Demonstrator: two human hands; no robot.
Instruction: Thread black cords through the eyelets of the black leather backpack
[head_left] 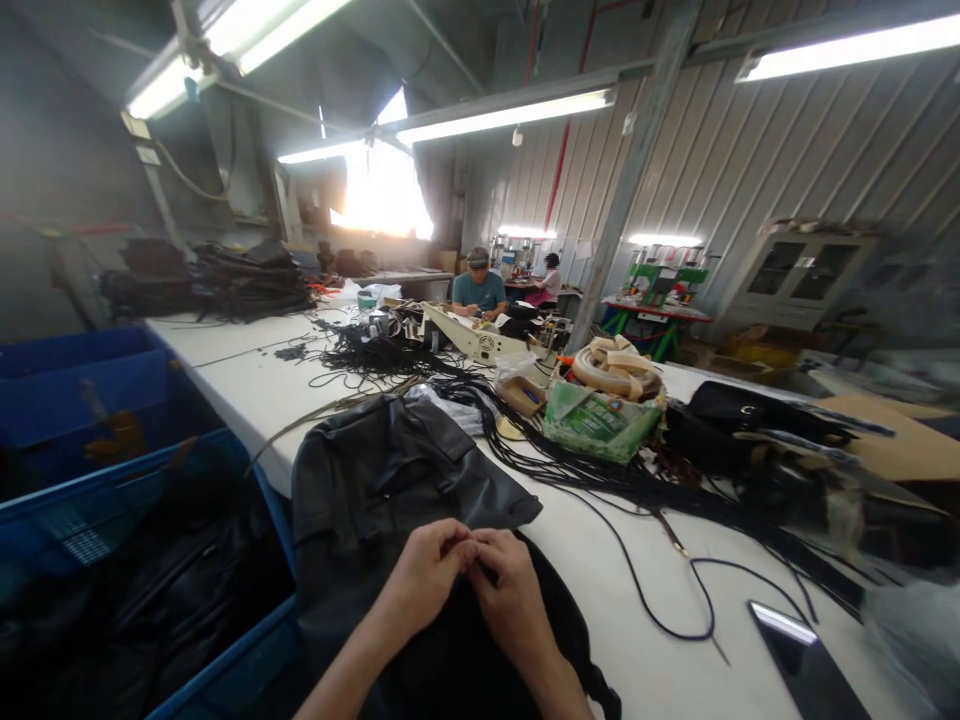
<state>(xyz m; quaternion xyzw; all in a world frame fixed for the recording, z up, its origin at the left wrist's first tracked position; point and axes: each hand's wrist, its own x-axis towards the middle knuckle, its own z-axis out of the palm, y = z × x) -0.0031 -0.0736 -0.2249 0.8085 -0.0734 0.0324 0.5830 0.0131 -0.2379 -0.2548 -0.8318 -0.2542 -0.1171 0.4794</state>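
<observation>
A black leather-like bag [352, 490] with straps lies over the near edge of the white table, directly below my hands. My left hand [429, 572] and my right hand [511, 588] meet above it, thumbs and fingertips pinched together. Whatever sits between the fingertips is too small or hidden to make out. Dark cloth of the bag spreads under both wrists, and a black strap end [604, 690] hangs beside my right forearm.
Black cords [600, 465] run across the white table [592, 560]. To the right lie a phone [806, 660] and black bags [750, 405]. A green box [600, 415] holds rolled beige strips. A blue crate [217, 660] with black pieces stands left. Two people sit farther back.
</observation>
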